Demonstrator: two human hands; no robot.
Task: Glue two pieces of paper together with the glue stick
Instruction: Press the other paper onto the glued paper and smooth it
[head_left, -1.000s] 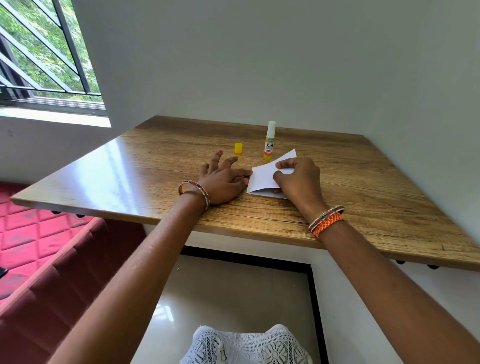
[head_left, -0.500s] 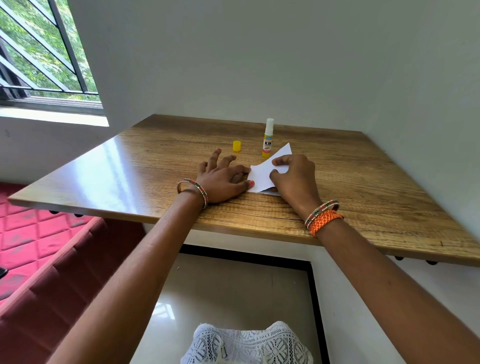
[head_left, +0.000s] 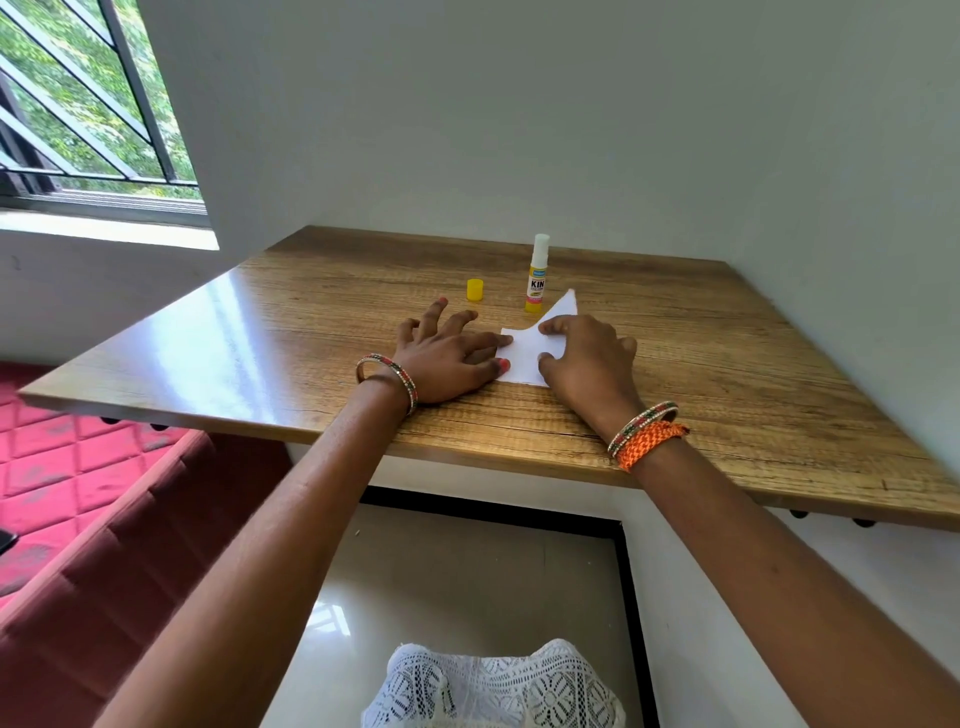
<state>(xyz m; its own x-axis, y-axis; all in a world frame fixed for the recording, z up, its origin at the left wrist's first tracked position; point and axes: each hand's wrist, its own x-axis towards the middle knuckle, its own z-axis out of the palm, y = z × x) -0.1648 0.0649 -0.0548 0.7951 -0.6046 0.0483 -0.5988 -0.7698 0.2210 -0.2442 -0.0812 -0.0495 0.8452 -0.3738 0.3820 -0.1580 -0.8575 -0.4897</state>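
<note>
White paper (head_left: 525, 358) lies flat on the wooden table (head_left: 727, 374); I cannot tell its pieces apart. My left hand (head_left: 447, 358) rests flat beside it, fingers spread, thumb and forefinger touching its left edge. My right hand (head_left: 587, 358) presses down on the paper's right part, forefinger and thumb on the sheet, covering much of it. An uncapped glue stick (head_left: 537, 275) with a yellow label stands upright just behind the paper. Its yellow cap (head_left: 475, 289) sits to the left of it.
Grey walls close the table at the back and right. A barred window (head_left: 78, 104) is at upper left. A red quilted seat (head_left: 78, 493) lies below the table's left edge. The near table edge (head_left: 519, 457) crosses under my forearms.
The paper's raised corner has been pressed lower toward the table under my right hand. My left hand's fingers have shifted slightly along the paper's left edge. Glue stick and cap stand unmoved.
</note>
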